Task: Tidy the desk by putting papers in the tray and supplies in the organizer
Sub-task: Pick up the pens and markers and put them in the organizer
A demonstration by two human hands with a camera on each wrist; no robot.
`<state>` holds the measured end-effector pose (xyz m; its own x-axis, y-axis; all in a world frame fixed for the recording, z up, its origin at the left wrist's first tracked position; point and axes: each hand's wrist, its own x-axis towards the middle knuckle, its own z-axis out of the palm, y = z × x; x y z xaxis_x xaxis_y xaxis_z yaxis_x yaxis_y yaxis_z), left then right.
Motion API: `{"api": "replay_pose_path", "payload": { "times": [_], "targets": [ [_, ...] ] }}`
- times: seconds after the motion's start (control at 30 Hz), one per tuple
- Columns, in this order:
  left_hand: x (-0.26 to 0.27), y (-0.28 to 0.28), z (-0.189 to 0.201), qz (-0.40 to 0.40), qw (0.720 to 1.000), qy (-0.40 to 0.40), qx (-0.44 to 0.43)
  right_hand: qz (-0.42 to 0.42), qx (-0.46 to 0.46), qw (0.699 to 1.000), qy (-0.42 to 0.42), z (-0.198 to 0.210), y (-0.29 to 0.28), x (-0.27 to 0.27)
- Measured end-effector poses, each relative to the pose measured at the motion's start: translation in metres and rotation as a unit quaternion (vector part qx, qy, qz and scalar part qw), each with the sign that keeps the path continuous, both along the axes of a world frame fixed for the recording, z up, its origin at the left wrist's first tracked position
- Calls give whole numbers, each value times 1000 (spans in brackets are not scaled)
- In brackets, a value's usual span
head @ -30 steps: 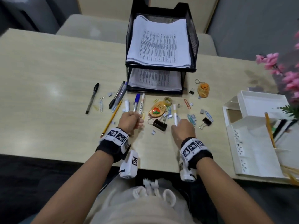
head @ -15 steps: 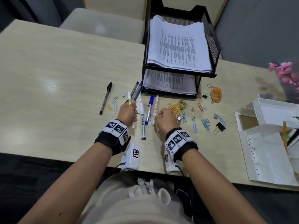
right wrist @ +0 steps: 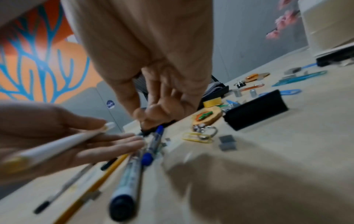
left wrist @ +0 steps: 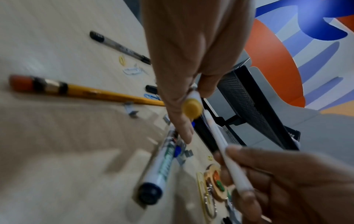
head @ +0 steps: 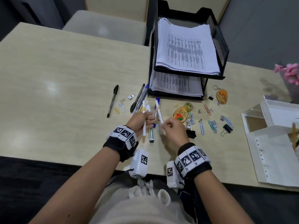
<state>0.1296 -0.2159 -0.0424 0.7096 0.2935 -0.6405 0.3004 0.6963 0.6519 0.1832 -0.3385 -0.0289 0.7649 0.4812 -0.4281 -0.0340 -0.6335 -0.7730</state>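
Observation:
My left hand (head: 149, 118) pinches a white pen with a yellow end cap (head: 143, 122), lifted off the desk; the cap (left wrist: 192, 108) shows close in the left wrist view. Just to its right, my right hand (head: 163, 125) grips a second white pen (head: 159, 113) between thumb and fingers (left wrist: 247, 197), tilted up. Under both hands lie a dark-capped marker (head: 151, 135), a blue marker (right wrist: 153, 145) and a yellow pencil (left wrist: 95, 92). The black mesh tray (head: 216, 46) holds papers (head: 186, 49) on both levels. The white organizer (head: 275, 143) stands at the right.
A black pen (head: 112, 101), more pens (head: 139, 97), an orange keychain (head: 180, 114), tape roll (head: 189, 106), black binder clips (head: 191, 134), coloured paper clips (head: 212, 126) and staples are scattered before the tray. Pink flowers (head: 289, 73) stand far right. A chair sits behind the desk.
My right hand picked up a white pen and moved left to meet the left hand. My left hand raised its yellow-capped pen off the desk. The head view shifted left.

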Motion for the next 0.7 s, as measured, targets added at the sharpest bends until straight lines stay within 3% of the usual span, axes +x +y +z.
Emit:
{"api": "replay_pose_path", "payload": {
  "times": [0.07,0.17,0.33,0.47,0.57,0.7],
  "targets": [
    [5,-3,3,20,1000,-21,-4,76,22,997,13,6,6,-5],
    [5,6,6,70,997,-36,7,56,10,998,-21,3,21,5],
    [-6,27,4,93,989,20,117,50,-139,977,-151,-20,55,28],
    [-18,29,0,89,986,56,130,67,-206,965,-150,-29,60,33],
    [-21,26,-4,99,992,39,60,18,-183,972,-146,-29,52,36],
    [-11,18,-8,83,995,40,27,-15,-53,993,-107,-10,38,26]
  ]
}}
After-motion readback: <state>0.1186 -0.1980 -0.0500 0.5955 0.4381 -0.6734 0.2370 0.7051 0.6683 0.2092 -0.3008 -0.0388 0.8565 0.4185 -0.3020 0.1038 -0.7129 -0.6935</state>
